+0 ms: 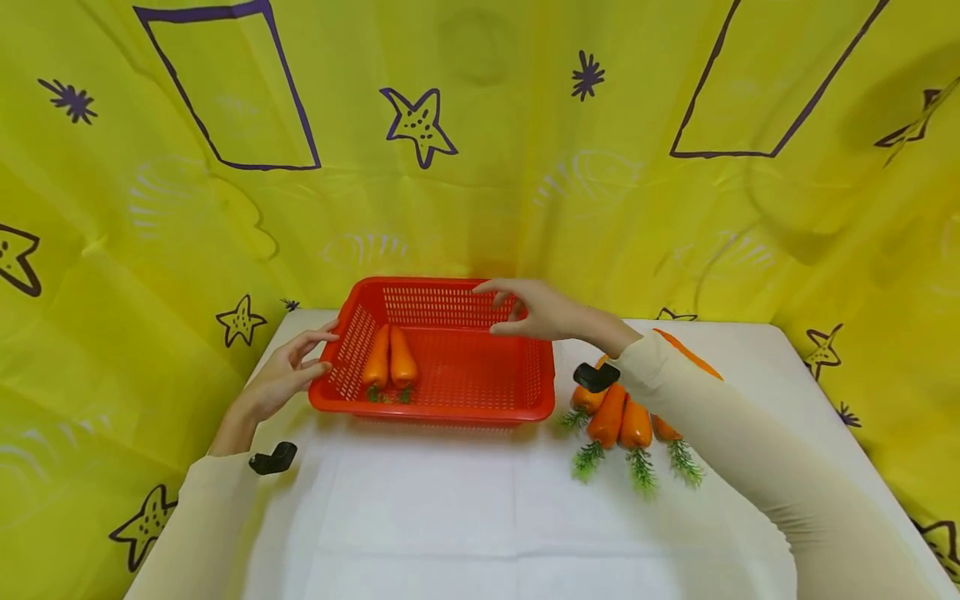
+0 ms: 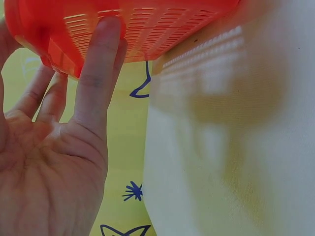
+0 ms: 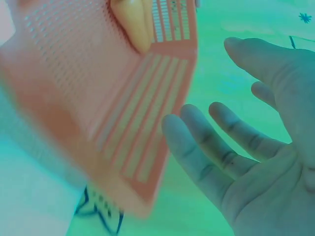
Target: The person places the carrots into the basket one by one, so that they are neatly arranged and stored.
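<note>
My left hand (image 1: 279, 377), fingers extended, is against the basket's (image 1: 467, 367) left side. My right hand (image 1: 538, 310), fingers parted and free, hangs over its right end. Two carrots (image 1: 403, 365) lie inside; loose carrots (image 1: 607, 420) lie on the table (image 1: 427, 500), right.

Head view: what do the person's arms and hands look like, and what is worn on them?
The left sleeve and right sleeve are long, plain and cream-coloured, the right one visibly creased. Near the wrists sit a small left black piece and right black piece. The left hand and right hand are bare, without gloves.
</note>
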